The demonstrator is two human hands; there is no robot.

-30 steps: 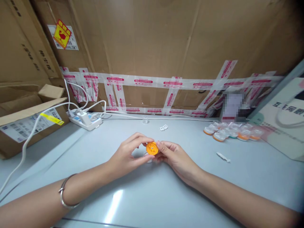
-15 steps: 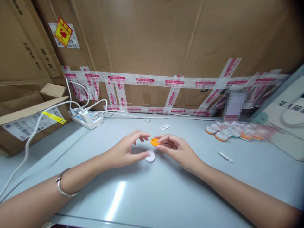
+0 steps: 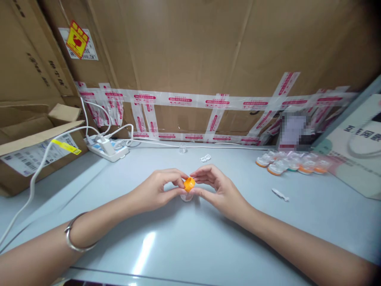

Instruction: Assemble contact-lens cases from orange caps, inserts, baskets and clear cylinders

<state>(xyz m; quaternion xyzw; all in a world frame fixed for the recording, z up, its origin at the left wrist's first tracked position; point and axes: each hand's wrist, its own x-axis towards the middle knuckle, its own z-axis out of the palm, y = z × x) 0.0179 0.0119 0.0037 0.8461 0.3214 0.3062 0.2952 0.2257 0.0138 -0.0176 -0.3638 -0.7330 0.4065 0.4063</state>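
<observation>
A small orange ring-shaped cap (image 3: 189, 184) is tilted between my two hands, with its hollow side showing. The fingers and thumb of my left hand (image 3: 159, 188) pinch its left edge. My right hand (image 3: 218, 186) curves round the other side, thumb and fingertips at the cap's rim. Directly beneath, a pale round piece (image 3: 187, 197) lies on the table, partly hidden by the cap and my fingertips. Farther back are a white openwork piece (image 3: 205, 158) and a small clear cup-like piece (image 3: 182, 148).
Several clear domed pieces with orange or green bases (image 3: 275, 167) are grouped at the right, with a slim white tool (image 3: 280, 195) nearer me. A power strip (image 3: 111, 153) with white cables and an open carton (image 3: 44, 145) stand left. A large taped box (image 3: 184, 59) walls the back.
My left hand has moved from above the pale round piece to the orange cap and now grips it. The cap has shifted slightly left and tipped, above the round piece.
</observation>
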